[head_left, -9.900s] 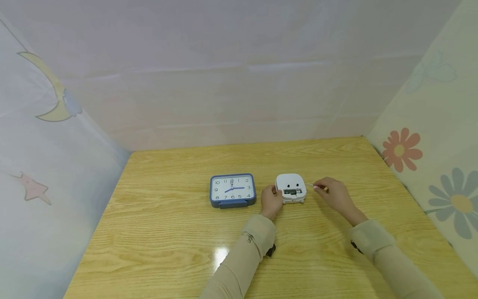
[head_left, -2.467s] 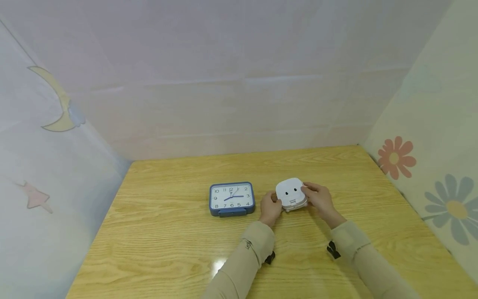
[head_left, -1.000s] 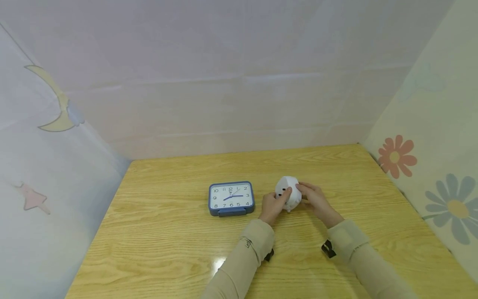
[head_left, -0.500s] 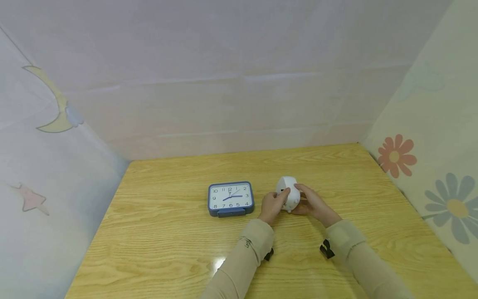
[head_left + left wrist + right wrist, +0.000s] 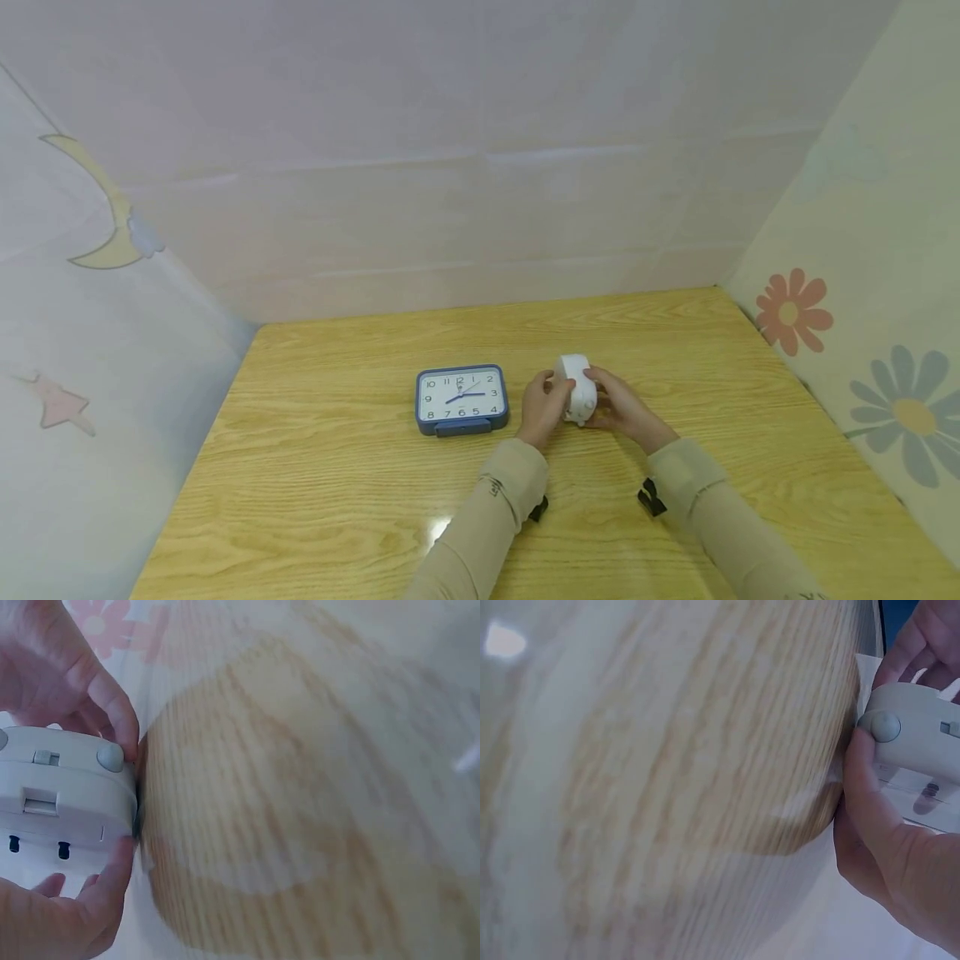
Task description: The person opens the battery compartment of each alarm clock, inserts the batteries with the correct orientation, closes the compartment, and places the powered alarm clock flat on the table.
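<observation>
A small white alarm clock (image 5: 577,390) with rounded corners and stubby feet stands turned on the table, its narrow side toward the head camera. My left hand (image 5: 543,408) grips it from the left, thumb at the near edge. From the right, my right hand (image 5: 624,408) holds it between thumb and fingers. In the left wrist view the clock (image 5: 67,776) shows a latch on its closed battery cover and two black knobs on its back. The right wrist view catches one round foot (image 5: 886,727) beside my thumb. The clock's dial is not clearly seen.
A blue rectangular alarm clock (image 5: 462,398) lies face up to the left of my hands. The wooden table (image 5: 337,475) meets a pale cloth backdrop (image 5: 375,225) behind and at both sides.
Ten seconds ago the battery bay was open and my right hand held a small white piece; the cover is now on. Since then both hands have turned the white clock side-on.
</observation>
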Demonstrator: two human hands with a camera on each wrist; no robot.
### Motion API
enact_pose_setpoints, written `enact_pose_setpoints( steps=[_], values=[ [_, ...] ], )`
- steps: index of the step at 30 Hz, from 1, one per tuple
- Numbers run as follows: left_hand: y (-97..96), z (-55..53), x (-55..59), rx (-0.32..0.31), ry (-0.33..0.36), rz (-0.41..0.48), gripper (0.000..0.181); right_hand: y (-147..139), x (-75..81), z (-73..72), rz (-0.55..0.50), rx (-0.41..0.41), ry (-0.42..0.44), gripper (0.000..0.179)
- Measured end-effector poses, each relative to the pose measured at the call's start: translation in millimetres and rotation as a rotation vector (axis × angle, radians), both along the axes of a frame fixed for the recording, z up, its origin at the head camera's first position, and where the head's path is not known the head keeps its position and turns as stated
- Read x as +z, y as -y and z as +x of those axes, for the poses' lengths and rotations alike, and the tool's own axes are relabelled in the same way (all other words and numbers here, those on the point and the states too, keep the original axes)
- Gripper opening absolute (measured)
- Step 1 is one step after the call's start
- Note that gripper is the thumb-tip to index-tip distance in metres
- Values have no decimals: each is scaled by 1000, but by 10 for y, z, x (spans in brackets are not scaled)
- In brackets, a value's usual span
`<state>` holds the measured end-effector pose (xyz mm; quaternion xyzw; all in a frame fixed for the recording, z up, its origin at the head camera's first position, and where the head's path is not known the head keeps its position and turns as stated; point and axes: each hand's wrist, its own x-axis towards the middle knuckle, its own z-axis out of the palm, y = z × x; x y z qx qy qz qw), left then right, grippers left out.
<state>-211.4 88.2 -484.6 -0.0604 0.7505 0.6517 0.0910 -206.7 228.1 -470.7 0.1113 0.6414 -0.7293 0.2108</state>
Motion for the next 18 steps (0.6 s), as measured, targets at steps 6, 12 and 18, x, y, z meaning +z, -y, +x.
enact_pose_setpoints(
  steps=[6,12,18],
  values=[
    [5,-12,13,-13,30,64,50,-13,-52,-18,12,25,-20,70],
    [22,-40,-37,-16,57,142,47,-122,-290,-164,22,39,2,73],
    [34,-66,-78,-47,72,226,46,-206,-527,-298,58,39,-16,72]
  ],
)
